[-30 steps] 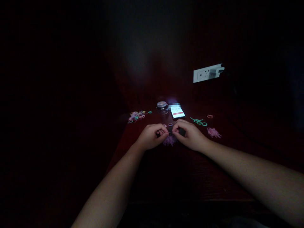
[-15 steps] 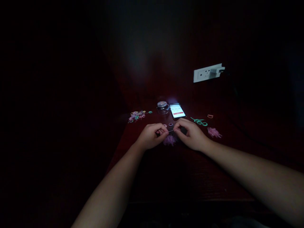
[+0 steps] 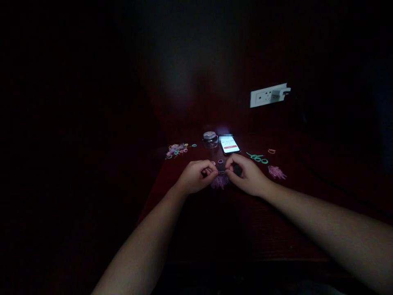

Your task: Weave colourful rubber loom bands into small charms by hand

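From my remote view, the gap between the fingertips has just widened a little: my left hand [image 3: 196, 176] and right hand [image 3: 247, 176] each pinch an end of a thin strand [image 3: 222, 172]. I judge it drawn fairly straight, so either grip could let it slip. The strand is above a purple pile [image 3: 218, 182], nearer me than the purple ring [image 3: 220, 162] and the lit phone [image 3: 230, 145].
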`<state>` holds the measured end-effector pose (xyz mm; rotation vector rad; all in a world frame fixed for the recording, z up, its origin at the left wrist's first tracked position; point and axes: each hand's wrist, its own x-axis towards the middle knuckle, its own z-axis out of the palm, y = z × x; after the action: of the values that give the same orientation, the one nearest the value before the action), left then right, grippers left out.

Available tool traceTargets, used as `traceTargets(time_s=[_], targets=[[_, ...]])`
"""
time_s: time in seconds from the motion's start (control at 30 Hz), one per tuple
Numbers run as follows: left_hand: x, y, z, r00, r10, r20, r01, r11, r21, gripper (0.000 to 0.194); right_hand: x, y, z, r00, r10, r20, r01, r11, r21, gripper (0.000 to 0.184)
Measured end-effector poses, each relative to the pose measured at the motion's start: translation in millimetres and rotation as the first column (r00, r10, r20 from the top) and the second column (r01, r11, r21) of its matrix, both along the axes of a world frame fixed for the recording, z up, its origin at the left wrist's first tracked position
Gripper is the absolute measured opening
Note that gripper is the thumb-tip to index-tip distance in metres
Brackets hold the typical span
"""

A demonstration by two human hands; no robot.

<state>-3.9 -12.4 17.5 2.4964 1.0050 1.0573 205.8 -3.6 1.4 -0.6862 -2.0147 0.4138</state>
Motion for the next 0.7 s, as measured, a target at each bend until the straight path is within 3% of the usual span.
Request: traceTargets(time_s=[0.27, 0.7], targets=[[1.3, -1.6, 3.1, 1.0, -0.005, 0.001, 0.005, 1.0, -0.007, 0.006, -0.6, -3.5, 1.0, 0.99, 0.13, 0.05, -0.125, 0.988, -0.087, 0.006], [1.0, -2.2, 2.8, 1.0, 0.003, -0.015, -0.003, 1.0, 0.015, 0.007, 0.4, -1.9, 0.1, 0.996, 0.067, 0.062, -0.063, 0.996, -0.055, 0.009]])
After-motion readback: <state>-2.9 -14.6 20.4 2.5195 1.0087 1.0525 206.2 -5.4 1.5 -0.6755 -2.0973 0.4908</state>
